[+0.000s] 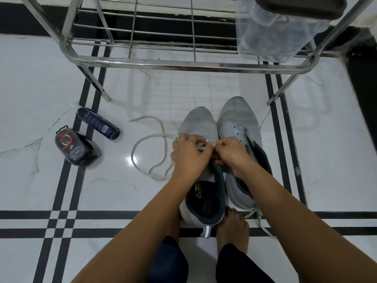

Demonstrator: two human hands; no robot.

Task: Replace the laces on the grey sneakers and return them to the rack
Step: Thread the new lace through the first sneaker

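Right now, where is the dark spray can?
In the head view the spray can lies on its side on the floor at the left, just beyond the black packet and left of the loose white lace.

Grey sneakers (238, 117) side by side on floor, toes toward rack (183, 63); white lace (132, 155) looped at left.

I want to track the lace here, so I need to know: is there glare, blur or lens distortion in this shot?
Head view: a glare spot on the floor sits by the loop of the lace. Head view: the wide lens bows the rack. Head view: the box at top right is soft; the left hand and right hand, pinching the lace, are sharp.
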